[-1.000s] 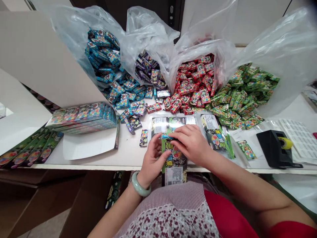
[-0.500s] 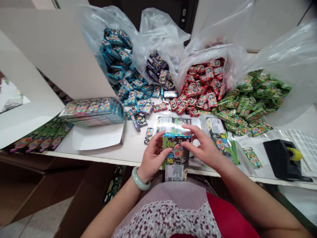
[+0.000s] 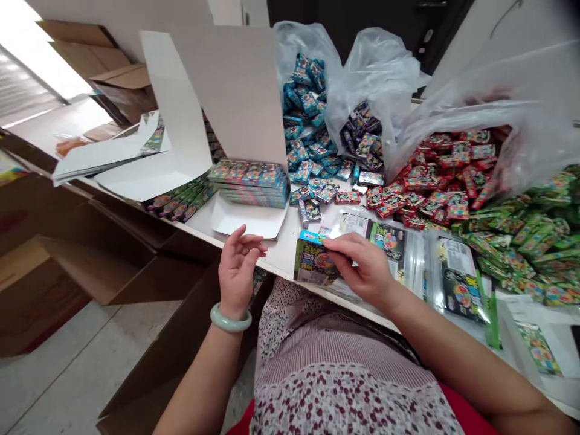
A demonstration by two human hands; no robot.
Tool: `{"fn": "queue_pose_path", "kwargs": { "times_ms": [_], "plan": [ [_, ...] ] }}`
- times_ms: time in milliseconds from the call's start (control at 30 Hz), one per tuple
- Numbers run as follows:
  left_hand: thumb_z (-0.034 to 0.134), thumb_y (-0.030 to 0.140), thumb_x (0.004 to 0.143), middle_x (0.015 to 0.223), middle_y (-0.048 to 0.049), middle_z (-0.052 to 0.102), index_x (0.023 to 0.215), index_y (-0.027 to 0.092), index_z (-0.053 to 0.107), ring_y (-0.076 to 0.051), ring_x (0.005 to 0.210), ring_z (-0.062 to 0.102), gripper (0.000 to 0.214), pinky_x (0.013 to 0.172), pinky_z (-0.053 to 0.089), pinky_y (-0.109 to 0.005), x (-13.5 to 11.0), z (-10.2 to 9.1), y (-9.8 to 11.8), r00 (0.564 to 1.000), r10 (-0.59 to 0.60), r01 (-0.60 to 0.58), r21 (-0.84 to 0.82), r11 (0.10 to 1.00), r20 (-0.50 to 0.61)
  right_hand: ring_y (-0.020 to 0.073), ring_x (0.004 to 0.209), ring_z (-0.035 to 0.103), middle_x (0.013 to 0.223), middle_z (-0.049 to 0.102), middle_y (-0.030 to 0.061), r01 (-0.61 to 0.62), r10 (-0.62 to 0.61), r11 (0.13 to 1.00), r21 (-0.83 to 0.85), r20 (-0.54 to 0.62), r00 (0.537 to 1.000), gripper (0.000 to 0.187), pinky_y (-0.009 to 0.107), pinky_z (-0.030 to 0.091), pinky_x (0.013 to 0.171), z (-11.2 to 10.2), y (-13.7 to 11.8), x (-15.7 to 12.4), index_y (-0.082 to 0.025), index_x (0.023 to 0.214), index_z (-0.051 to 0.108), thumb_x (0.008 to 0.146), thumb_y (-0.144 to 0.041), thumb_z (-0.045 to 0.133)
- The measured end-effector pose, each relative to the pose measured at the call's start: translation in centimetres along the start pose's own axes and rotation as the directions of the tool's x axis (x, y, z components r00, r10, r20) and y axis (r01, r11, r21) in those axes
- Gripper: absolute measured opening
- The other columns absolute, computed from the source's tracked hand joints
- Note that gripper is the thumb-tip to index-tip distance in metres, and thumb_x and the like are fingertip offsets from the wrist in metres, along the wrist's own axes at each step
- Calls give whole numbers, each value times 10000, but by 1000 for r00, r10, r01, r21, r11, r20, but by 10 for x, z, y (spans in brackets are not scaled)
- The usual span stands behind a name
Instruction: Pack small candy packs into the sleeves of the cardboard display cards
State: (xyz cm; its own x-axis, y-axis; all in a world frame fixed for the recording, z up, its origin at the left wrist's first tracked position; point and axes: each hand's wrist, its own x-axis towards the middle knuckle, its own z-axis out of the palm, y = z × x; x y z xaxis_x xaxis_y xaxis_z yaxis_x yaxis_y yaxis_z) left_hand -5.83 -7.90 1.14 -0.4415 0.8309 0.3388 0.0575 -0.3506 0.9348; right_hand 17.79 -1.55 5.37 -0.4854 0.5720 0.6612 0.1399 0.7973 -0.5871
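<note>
My right hand (image 3: 362, 266) pinches the top edge of a dark printed candy pack (image 3: 312, 257) with blue along its top. This pack stands upright at the table's front edge. Away from it, my left hand (image 3: 238, 272) hangs empty in front of the table, its fingers loosely curled and apart. Just beyond the left hand is an open white-lined display box (image 3: 247, 219) with a stack of similar colourful packs (image 3: 249, 178) at its back. Flat clear-wrapped packs (image 3: 389, 241) lie under and behind my right hand.
Plastic bags at the back spill small blue boxes (image 3: 308, 142), purple boxes (image 3: 365, 136) and red boxes (image 3: 448, 172). Green packets (image 3: 521, 235) are heaped at the right. White card sheets (image 3: 167, 163) lie at the left. Cardboard cartons (image 3: 149, 266) stand below the table.
My left hand has let go of the candy pack and moved left. The pack now stands by the table edge in my right hand alone. The view has turned left.
</note>
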Motion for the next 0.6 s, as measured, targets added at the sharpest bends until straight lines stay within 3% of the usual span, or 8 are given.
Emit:
{"fn": "queue_pose_path", "kwargs": {
  "times_ms": [167, 333, 467, 600],
  "plan": [
    [619, 252, 852, 957, -34, 632, 1225, 249, 541, -118, 757, 626, 381, 709, 535, -254, -16, -26, -11, 992, -67, 69, 14, 998, -109, 163, 810, 620, 935, 639, 44, 57, -54, 997, -43, 66, 996, 438, 309, 532, 667, 12, -10, 8, -298, 1257, 528, 873, -87, 530],
    [612, 275, 857, 935, -27, 633, 1203, 236, 544, -102, 732, 620, 355, 722, 531, -250, -23, -29, -22, 983, -92, 90, -18, 996, -160, 168, 853, 635, 992, 641, 40, 151, -159, 984, -90, -96, 983, 543, 297, 544, 694, 10, -32, 13, -349, 1289, 505, 838, -51, 565],
    [618, 295, 849, 921, -26, 634, 1180, 218, 553, -98, 730, 619, 345, 724, 530, -244, -24, -27, -27, 977, -123, 123, -10, 992, -172, 163, 815, 624, 948, 628, 44, 138, -128, 982, -127, 91, 988, 460, 287, 535, 669, 30, -22, 2, -308, 1280, 509, 878, -86, 520],
    [617, 294, 845, 918, -27, 633, 1159, 208, 564, -104, 744, 617, 329, 734, 531, -257, -24, -22, -27, 978, -137, 137, -8, 991, -158, 168, 851, 624, 960, 625, 42, 93, -82, 991, -99, 114, 990, 456, 307, 534, 705, 40, -11, -2, -304, 1271, 501, 868, -103, 565]
  ]
}}
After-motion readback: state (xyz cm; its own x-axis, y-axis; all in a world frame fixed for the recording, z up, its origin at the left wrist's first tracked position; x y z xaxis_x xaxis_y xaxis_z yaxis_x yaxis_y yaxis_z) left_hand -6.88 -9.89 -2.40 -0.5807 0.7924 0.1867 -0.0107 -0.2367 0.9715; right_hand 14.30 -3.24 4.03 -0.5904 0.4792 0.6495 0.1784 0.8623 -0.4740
